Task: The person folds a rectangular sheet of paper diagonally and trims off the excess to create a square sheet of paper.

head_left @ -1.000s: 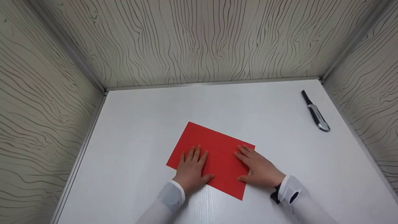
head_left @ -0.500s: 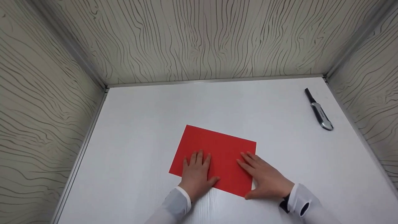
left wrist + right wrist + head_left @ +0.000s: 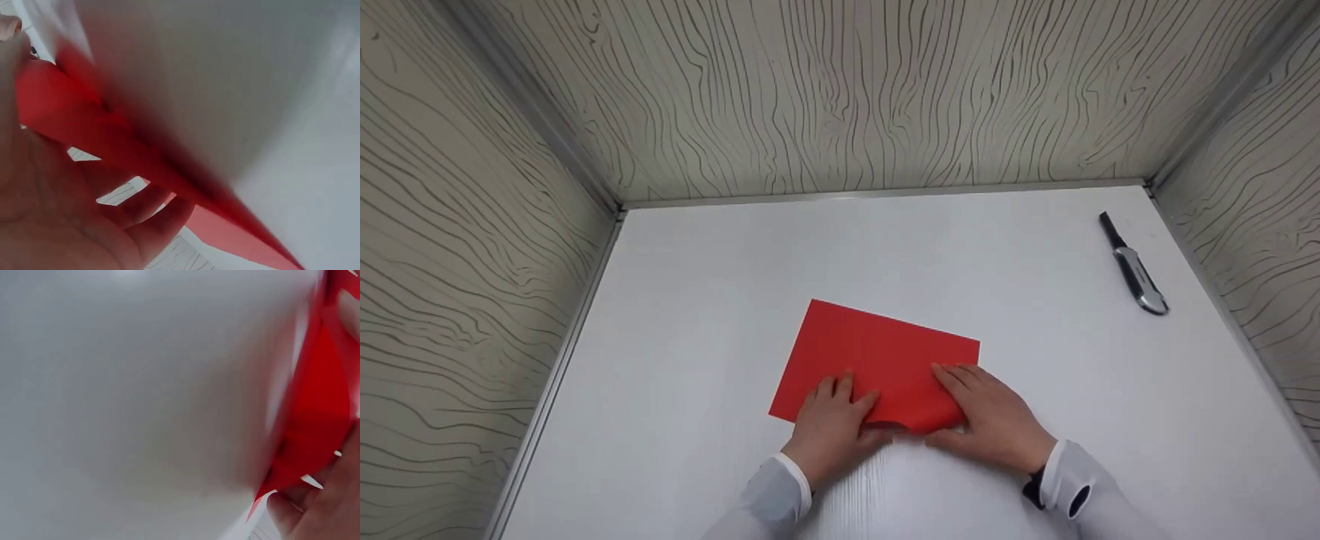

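Observation:
A sheet of red paper (image 3: 885, 337) lies slantwise on the white table, its near edge raised and bulging between the two hands. My left hand (image 3: 832, 427) holds that edge at the left, fingers over the top and thumb at the edge. At the right end my right hand (image 3: 990, 420) grips it the same way, thumb at the near side. In the left wrist view the red paper (image 3: 112, 140) runs between thumb and fingers. The right wrist view has the lifted red paper (image 3: 318, 405) bowed beside the fingers (image 3: 284, 512).
A utility knife (image 3: 1136, 274) with a grey and black handle lies at the far right of the white table (image 3: 697, 300). Wood-grain panels (image 3: 840, 97) with metal edging wall off the back and both sides.
Both hands were flat on the paper; now the thumbs are at its near edge, which has come up and curled. The right hand first slid toward the near corner, then inward.

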A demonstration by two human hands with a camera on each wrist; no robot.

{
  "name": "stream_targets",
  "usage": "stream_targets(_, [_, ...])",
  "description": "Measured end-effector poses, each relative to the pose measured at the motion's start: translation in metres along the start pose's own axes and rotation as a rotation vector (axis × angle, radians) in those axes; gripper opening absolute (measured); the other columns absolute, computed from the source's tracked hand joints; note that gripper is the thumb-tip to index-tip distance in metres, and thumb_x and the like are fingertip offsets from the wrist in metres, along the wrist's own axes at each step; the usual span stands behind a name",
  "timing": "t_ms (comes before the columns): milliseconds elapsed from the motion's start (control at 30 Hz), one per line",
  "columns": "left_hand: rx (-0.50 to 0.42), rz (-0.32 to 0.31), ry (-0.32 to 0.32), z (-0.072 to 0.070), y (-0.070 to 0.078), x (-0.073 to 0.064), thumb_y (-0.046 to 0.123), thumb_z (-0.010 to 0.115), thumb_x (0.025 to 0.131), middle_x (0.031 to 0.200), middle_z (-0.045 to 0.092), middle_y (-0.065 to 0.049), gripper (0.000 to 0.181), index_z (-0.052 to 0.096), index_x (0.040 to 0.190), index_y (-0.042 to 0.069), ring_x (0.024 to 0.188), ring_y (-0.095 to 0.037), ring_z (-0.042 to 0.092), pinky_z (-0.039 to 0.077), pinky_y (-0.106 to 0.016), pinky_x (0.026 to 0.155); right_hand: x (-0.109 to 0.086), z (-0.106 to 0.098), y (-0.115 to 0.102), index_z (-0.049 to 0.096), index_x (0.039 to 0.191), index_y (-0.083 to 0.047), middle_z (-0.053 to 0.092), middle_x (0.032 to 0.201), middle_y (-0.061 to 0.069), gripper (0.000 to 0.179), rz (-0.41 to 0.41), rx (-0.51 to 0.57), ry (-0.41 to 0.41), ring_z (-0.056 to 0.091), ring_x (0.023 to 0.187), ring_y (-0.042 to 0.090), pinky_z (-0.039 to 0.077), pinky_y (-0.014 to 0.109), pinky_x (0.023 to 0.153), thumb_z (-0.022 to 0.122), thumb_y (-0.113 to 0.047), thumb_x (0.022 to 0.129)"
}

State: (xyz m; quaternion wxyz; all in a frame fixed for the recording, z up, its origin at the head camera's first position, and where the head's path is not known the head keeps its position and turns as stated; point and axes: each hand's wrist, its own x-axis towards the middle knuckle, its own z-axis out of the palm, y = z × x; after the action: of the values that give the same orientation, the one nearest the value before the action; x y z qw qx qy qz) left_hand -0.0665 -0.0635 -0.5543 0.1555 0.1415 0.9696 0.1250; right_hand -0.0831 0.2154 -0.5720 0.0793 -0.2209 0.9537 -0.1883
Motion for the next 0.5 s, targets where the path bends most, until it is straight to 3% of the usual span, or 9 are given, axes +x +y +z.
stream_targets(133, [-0.08,-0.022,0.035,-0.004,-0.005,0.004,0.036,0.085,0.092,0.161,0.057,-0.015,0.061,0.068,0.15,0.029,0.149,-0.043,0.051,0.057,-0.056,0.112,0.005,-0.003,0.006,0.043,0.168,-0.014,0.058,0.16,0.011,0.107,0.019,0.044,0.0,0.055,0.146,0.041,0.047,0.063,0.12,0.082,-0.069,0.085])
stream_targets(233, [-0.134,-0.01,0.047,-0.007,-0.015,0.007,0.032,0.083,0.094,0.16,0.058,-0.015,0.053,0.072,0.146,0.026,0.149,-0.043,0.051,0.06,-0.053,0.108,0.006,-0.008,0.015,0.041,0.168,-0.011,0.058,0.16,0.014,0.103,0.034,0.047,0.011,0.055,0.146,0.042,0.047,0.065,0.119,0.084,-0.059,0.087])
stream_targets(367, [-0.226,0.021,0.057,-0.013,-0.027,0.009,0.031,0.079,0.098,0.16,0.059,-0.016,0.041,0.077,0.138,0.023,0.152,-0.044,0.049,0.057,-0.054,0.113,0.007,-0.013,0.026,0.05,0.162,-0.005,0.061,0.157,0.016,0.082,0.045,0.016,0.053,0.057,0.145,0.043,0.049,0.064,0.118,0.083,-0.036,0.093])
stream_targets(500, [-0.329,0.03,0.03,-0.019,-0.033,0.009,0.032,0.08,0.097,0.158,0.06,-0.016,0.035,0.079,0.13,0.018,0.154,-0.045,0.047,0.053,-0.057,0.117,0.008,-0.015,0.031,0.066,0.148,-0.004,0.069,0.149,0.014,0.054,0.011,-0.02,0.113,0.062,0.14,0.042,0.053,0.061,0.113,0.079,-0.022,0.098])
